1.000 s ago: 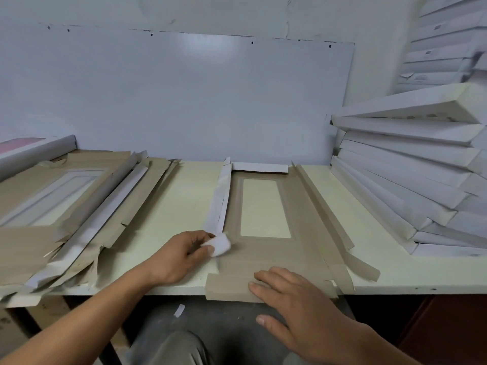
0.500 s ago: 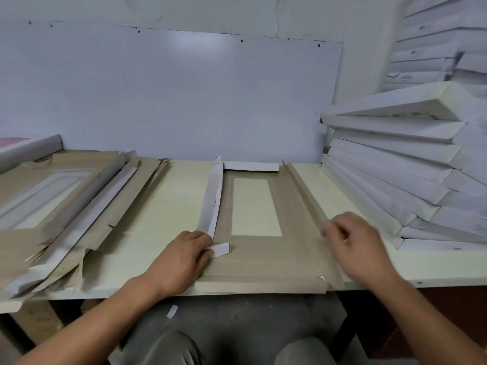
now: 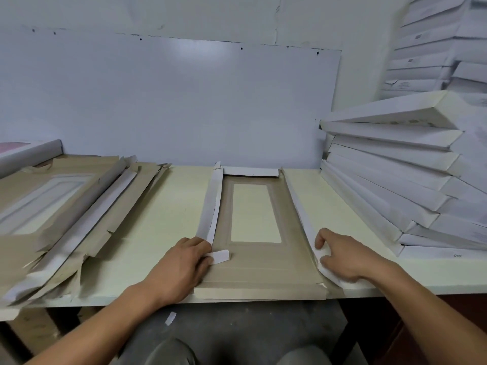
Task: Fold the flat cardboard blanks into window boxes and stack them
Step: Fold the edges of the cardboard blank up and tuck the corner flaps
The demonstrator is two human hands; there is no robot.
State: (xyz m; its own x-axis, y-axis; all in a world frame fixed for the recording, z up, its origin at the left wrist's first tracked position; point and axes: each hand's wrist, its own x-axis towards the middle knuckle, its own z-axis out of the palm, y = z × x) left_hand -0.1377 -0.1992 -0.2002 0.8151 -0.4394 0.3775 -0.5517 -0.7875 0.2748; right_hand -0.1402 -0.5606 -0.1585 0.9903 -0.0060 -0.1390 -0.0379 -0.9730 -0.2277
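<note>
1. Folding one cardboard blank brown side up at the middle of the bench, near edge level with the bench's front edge, window cut-out showing the pale bench top.
2. Pinning the small white corner tab under the left hand, fingers curled against the near end of the raised left side flap.
3. Gripping the near end of the right side flap with the right hand, fingers bent and clamped on the white card.
4. Risking, probably, a torn or wrongly creased flap if lifted at the near end only, the far end lying low and unsupported.
5. Risking a sprung left wall if the tab slips free.
6. Looking thin and stiff: matte brown inside, smooth white outside, long narrow strips along straight scored lines.
7. Waiting left: loose flat blanks in an untidy heap; leaning right: finished white boxes, shallow and slab-shaped, liable to slide.
</note>
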